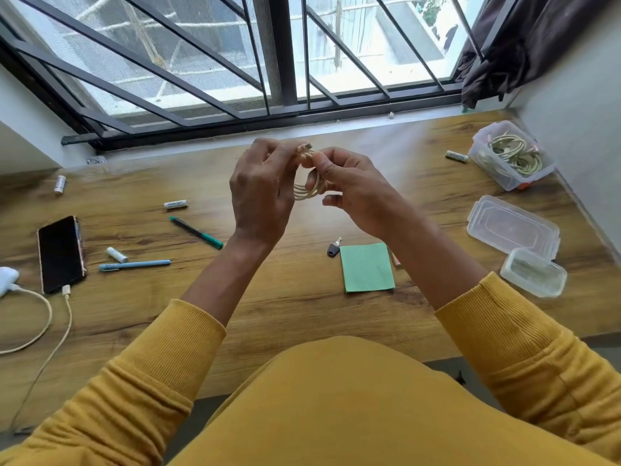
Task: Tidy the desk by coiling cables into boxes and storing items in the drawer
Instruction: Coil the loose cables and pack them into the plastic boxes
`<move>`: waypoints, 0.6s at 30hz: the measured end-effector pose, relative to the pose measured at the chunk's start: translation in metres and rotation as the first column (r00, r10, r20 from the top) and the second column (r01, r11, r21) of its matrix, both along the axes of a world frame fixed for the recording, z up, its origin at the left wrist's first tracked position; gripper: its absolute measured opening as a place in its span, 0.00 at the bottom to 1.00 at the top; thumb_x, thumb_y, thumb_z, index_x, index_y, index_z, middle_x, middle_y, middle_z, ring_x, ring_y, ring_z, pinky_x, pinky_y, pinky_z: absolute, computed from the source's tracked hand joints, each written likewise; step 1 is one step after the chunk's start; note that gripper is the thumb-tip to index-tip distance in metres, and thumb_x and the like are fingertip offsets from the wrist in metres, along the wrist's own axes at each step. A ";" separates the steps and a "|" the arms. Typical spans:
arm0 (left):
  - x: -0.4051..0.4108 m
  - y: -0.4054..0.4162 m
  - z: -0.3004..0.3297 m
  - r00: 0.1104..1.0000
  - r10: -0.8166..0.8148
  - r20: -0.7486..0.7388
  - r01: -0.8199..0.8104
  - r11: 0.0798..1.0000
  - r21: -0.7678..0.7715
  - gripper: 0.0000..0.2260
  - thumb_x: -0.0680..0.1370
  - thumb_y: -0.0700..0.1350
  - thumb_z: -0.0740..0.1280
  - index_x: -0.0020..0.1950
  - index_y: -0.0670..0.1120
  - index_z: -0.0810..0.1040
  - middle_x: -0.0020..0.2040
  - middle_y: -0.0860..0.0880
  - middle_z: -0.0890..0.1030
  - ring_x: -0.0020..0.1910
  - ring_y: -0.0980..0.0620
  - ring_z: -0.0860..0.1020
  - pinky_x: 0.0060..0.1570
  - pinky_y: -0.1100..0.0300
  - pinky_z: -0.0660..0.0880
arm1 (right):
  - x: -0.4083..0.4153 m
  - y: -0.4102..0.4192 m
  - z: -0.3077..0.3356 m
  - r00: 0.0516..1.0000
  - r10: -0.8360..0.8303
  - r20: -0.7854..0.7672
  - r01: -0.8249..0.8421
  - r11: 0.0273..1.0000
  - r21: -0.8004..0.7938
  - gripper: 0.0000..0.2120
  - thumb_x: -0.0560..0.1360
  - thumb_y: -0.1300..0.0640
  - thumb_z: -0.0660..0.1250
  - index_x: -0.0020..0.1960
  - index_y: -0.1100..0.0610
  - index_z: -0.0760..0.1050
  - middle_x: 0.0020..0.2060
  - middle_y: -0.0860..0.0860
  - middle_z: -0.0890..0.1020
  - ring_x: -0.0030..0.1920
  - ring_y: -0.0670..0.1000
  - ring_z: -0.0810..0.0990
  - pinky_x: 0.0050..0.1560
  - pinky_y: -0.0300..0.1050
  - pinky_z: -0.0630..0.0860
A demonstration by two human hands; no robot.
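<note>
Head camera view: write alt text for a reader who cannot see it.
Both hands, left and right, hold a coiled cream cable above a wooden desk. An open plastic box at far right already holds cables; batteries, pens, a phone and a green notepad lie scattered.

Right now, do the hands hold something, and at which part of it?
Yes. Both hands hold a coiled cream cable above the desk: the left hand and the right hand pinch the top of the coil, near its plug end.

Left hand point(262, 193) and right hand point(349, 186) pinch cream cable coil point(311, 188) above worktop point(285, 297) (plug end up); open box point(510, 159) holds coiled cables.
</note>
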State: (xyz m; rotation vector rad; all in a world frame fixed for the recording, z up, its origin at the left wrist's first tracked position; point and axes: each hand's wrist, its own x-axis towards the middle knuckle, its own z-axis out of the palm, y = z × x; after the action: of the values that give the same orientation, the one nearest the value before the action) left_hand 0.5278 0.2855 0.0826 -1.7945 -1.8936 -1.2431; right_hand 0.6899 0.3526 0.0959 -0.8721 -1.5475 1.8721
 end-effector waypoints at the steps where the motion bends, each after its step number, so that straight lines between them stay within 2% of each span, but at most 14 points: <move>1: 0.001 0.001 0.001 1.000 0.007 0.019 -0.007 1.000 0.008 0.10 0.86 0.46 0.67 0.63 0.44 0.85 0.50 0.45 0.82 0.47 0.48 0.79 0.45 0.60 0.69 | -0.001 -0.001 0.000 1.000 -0.019 -0.007 0.019 1.000 0.023 0.10 0.86 0.52 0.64 0.57 0.57 0.80 0.43 0.53 0.84 0.45 0.50 0.79 0.47 0.46 0.72; 5: 0.008 0.006 0.003 0.986 0.006 0.165 -0.008 1.000 0.014 0.11 0.86 0.46 0.67 0.62 0.43 0.85 0.51 0.46 0.82 0.46 0.56 0.77 0.43 0.72 0.67 | -0.006 -0.005 -0.001 0.994 -0.109 -0.028 0.111 0.988 0.108 0.11 0.86 0.53 0.64 0.60 0.61 0.78 0.42 0.54 0.85 0.45 0.51 0.82 0.46 0.47 0.71; 9: 0.010 0.015 0.004 0.956 -0.034 0.293 0.035 0.999 0.000 0.11 0.86 0.48 0.67 0.63 0.45 0.85 0.48 0.46 0.82 0.45 0.54 0.76 0.42 0.61 0.71 | -0.011 -0.007 -0.001 0.984 -0.164 -0.066 0.171 0.976 0.134 0.11 0.86 0.54 0.63 0.59 0.62 0.77 0.42 0.53 0.86 0.44 0.51 0.84 0.46 0.48 0.73; 14: 0.013 0.017 0.009 0.957 -0.055 0.286 0.057 0.998 0.002 0.10 0.86 0.46 0.67 0.61 0.42 0.85 0.48 0.46 0.83 0.46 0.53 0.77 0.43 0.65 0.68 | -0.012 -0.012 0.000 0.973 -0.163 -0.164 0.163 0.987 -0.009 0.11 0.87 0.55 0.61 0.63 0.62 0.75 0.42 0.55 0.84 0.44 0.53 0.83 0.47 0.46 0.78; 18: 0.014 0.016 0.012 0.967 -0.068 0.244 0.067 0.998 0.012 0.10 0.86 0.44 0.65 0.60 0.41 0.84 0.50 0.47 0.85 0.47 0.51 0.80 0.45 0.66 0.70 | -0.012 -0.012 0.002 0.960 -0.149 -0.237 0.106 0.977 -0.183 0.09 0.87 0.54 0.61 0.63 0.58 0.74 0.46 0.53 0.84 0.49 0.52 0.82 0.57 0.53 0.77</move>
State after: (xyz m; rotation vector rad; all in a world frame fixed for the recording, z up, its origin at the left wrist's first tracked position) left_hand 0.5413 0.3011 0.0948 -1.7876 -1.9668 -1.5542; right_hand 0.6782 0.3403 0.0977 -0.7555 -1.1684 1.9540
